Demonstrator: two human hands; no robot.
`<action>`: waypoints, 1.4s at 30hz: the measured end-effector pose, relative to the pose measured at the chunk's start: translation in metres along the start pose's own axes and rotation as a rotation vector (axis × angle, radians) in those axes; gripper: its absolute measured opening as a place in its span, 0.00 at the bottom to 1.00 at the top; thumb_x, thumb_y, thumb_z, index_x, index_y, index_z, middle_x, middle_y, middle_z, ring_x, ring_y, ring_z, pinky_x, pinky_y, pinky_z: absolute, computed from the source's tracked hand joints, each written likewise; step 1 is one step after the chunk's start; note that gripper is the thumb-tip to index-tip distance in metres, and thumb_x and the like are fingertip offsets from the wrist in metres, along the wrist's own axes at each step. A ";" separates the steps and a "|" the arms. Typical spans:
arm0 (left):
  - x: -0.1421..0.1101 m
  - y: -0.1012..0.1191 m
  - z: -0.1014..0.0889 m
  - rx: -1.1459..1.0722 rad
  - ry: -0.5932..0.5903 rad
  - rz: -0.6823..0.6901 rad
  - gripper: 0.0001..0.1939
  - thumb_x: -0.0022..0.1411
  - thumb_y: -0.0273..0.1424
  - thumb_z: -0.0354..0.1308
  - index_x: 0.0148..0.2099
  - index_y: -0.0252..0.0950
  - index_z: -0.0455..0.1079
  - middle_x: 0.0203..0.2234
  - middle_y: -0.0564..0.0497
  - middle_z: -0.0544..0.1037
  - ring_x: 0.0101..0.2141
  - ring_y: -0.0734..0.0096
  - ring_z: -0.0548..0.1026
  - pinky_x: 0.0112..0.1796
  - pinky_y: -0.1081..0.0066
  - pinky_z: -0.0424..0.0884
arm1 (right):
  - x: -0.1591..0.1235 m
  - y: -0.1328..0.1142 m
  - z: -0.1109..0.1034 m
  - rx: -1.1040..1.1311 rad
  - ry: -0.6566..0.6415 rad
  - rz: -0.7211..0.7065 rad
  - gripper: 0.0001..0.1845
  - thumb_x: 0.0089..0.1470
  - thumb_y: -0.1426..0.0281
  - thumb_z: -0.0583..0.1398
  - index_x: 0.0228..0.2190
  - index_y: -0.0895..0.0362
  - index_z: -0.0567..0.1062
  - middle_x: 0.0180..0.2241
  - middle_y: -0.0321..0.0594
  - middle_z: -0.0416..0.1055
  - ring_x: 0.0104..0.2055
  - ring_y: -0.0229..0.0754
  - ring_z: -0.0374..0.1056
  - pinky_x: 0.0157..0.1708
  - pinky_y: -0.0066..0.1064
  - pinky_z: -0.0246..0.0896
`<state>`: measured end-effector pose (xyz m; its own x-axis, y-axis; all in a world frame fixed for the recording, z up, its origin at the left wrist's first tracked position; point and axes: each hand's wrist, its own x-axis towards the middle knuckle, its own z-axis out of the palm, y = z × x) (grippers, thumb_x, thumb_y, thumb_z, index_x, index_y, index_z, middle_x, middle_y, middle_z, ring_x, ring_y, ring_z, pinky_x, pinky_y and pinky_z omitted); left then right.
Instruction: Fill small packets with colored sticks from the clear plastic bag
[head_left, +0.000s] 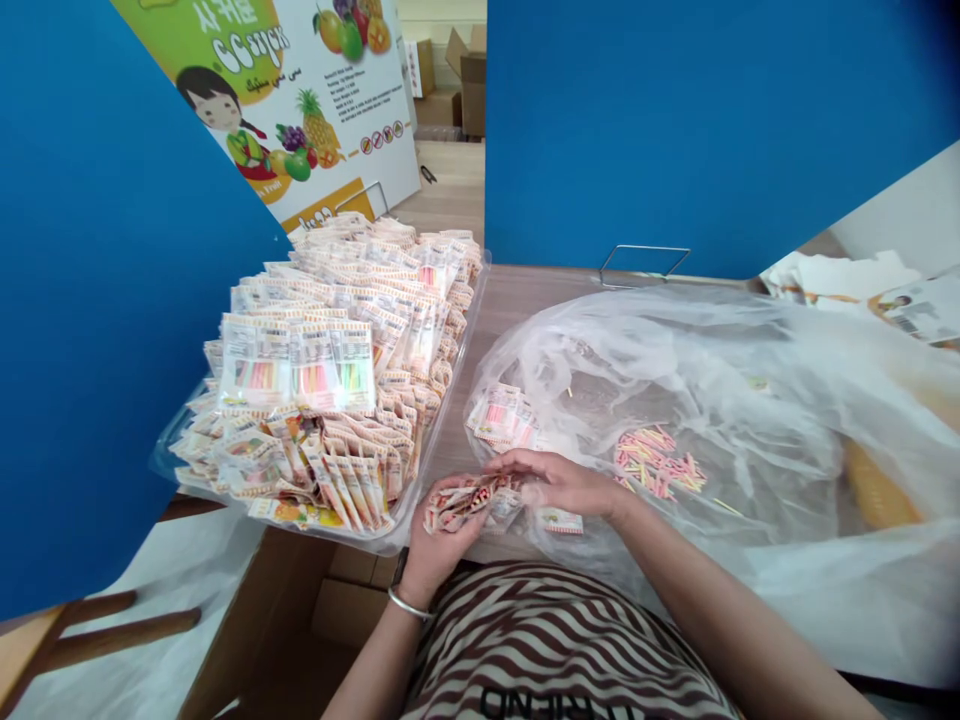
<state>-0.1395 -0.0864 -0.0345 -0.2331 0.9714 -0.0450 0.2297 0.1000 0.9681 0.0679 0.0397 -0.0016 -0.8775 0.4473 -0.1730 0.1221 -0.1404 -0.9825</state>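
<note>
My left hand is closed around a small bundle of candy sticks and a packet, palm up, just in front of the table's near edge. My right hand lies over the bundle's right end, fingers curled on it, with another small packet under its palm. Both hands hover at the mouth of a large clear plastic bag. Inside the bag lie loose pink and yellow sticks and a few filled packets.
A clear tray piled high with several filled candy packets sits at the left on the wooden table. Blue partitions stand behind and left. A printed carton is at the back. Papers lie at far right.
</note>
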 end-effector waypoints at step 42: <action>-0.033 -0.003 -0.018 0.103 -0.002 0.211 0.35 0.55 0.33 0.70 0.62 0.40 0.62 0.55 0.40 0.76 0.53 0.54 0.77 0.54 0.57 0.75 | -0.020 -0.001 0.061 -0.394 0.205 -0.117 0.44 0.58 0.57 0.63 0.68 0.55 0.53 0.67 0.54 0.56 0.70 0.54 0.50 0.69 0.53 0.46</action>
<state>-0.1491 -0.1227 -0.0318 -0.1680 0.9735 0.1550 0.3679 -0.0840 0.9261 0.0570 -0.0229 0.0075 -0.7908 0.6114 -0.0300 0.2292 0.2503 -0.9406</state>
